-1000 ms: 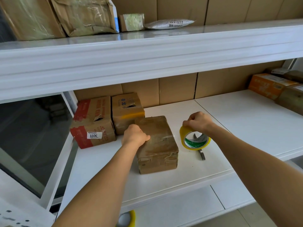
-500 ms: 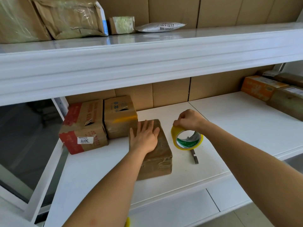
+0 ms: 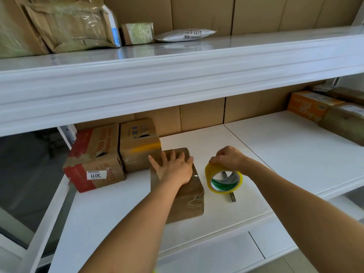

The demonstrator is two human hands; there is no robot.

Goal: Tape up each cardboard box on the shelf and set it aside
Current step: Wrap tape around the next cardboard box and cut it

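Item: brown cardboard box (image 3: 185, 196), low and oblong, wrapped in glossy clear tape with creased strips on its near end; stands on the white shelf (image 3: 285, 154), towards the front, just beside two taller boxes, one red-printed (image 3: 94, 160) and one with yellow tape (image 3: 138, 144). Left hand (image 3: 174, 168) lies flat on its top, fingers spread. Right hand (image 3: 229, 159) curls round the upper rim of a yellow tape roll (image 3: 223, 180) standing on edge just right of the box
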